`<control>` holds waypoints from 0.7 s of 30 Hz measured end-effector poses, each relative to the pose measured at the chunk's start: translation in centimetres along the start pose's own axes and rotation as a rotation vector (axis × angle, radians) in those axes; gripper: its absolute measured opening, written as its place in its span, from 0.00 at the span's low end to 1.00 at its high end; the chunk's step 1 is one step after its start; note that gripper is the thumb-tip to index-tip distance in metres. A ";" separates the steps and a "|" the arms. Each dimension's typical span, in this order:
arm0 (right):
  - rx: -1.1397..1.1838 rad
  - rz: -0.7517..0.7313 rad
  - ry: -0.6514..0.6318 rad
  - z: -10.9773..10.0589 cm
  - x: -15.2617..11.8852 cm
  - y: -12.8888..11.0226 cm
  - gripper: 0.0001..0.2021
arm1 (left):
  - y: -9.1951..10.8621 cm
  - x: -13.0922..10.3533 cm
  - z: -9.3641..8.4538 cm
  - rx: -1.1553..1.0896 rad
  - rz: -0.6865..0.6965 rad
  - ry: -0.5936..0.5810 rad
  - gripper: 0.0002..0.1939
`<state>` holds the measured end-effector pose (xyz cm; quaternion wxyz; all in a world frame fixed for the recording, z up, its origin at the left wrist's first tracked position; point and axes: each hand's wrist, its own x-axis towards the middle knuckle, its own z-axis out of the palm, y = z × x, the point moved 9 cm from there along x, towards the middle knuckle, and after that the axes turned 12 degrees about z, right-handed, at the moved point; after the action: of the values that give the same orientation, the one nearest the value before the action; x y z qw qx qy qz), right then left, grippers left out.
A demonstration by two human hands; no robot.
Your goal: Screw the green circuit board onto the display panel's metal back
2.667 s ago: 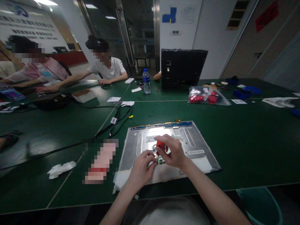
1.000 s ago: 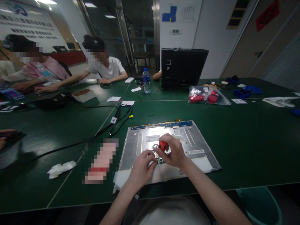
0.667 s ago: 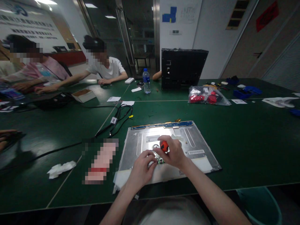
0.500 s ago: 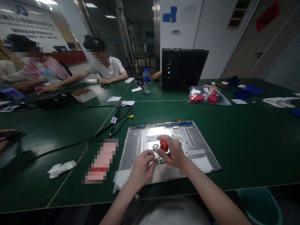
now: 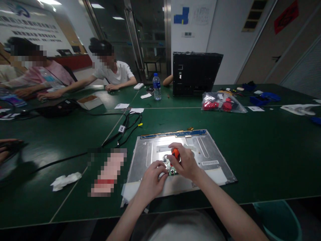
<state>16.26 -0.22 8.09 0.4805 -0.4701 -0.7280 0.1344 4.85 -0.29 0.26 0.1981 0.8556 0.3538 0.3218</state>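
Note:
A flat metal display panel point(image 5: 141, 154) lies back side up on the table, with a blue circuit strip point(image 5: 175, 134) along its far edge. Over its middle, my right hand point(image 5: 187, 162) is wrapped round a screwdriver point(image 5: 176, 154) with an orange-red and black handle. The screwdriver points down at a small green circuit board point(image 5: 172, 172) with shiny metal parts, lying on the panel. My left hand point(image 5: 153, 179) has its curled fingers closed at the board's left edge; its fingertips are partly hidden. The screwdriver's tip is too small to make out.
Black cables point(image 5: 125, 129) and a crumpled white tissue point(image 5: 65, 181) lie to the left. Farther back stand a water bottle point(image 5: 156, 87) and a black monitor-like box point(image 5: 197, 73), with a bag of red items point(image 5: 223, 102) before it. Co-workers point(image 5: 112, 72) sit at the far left.
My right hand and the screwdriver have shifted very slightly, and more of the green circuit board shows below them. The left hand stays in place.

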 end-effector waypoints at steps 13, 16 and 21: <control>-0.099 0.006 -0.079 -0.4 0.7 0.3 0.10 | -0.2 -0.1 0.1 -0.013 0.001 -0.005 0.06; -0.163 0.062 -0.145 -0.7 1.4 0.3 0.10 | -0.2 -0.1 0.1 -0.012 -0.006 -0.011 0.06; -0.199 0.091 -0.274 -0.9 2.0 -0.2 0.10 | -0.1 0.0 0.1 -0.008 -0.019 -0.028 0.06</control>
<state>16.74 1.05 9.76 0.3213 -0.5250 -0.7745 0.1460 4.86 -0.25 0.16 0.2097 0.8557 0.3579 0.3094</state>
